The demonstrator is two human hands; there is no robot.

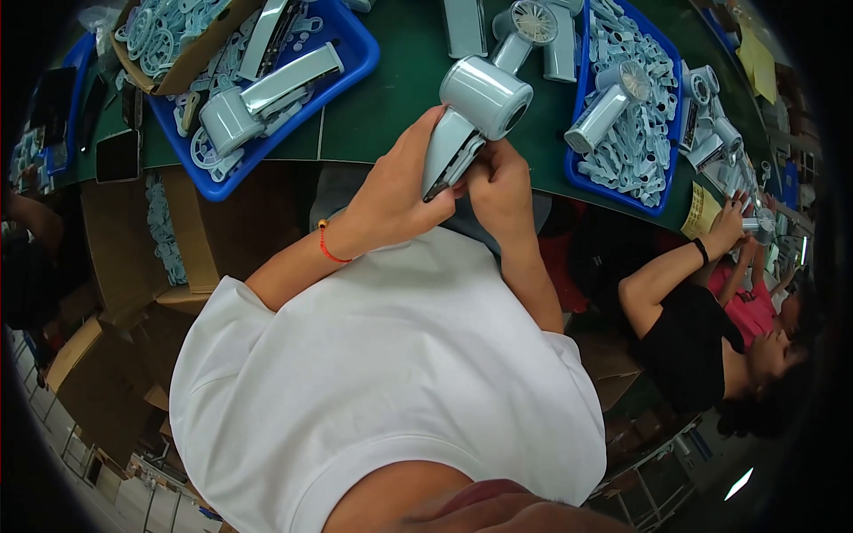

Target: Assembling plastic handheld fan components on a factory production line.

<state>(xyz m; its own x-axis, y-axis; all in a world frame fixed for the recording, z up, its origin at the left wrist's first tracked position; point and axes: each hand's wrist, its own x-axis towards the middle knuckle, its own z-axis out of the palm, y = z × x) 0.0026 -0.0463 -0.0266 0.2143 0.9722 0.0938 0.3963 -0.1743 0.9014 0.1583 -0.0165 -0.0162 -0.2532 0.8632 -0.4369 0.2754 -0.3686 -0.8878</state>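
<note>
A: Left hand (395,191) wraps the handle of the pale blue handheld fan (469,115), held up over the tabletop (391,107) edge.

B: Right hand (499,182) pinches the open handle seam, fingertips closed tight. If that grip slips, the housing could drop or the shell halves misalign.
</note>
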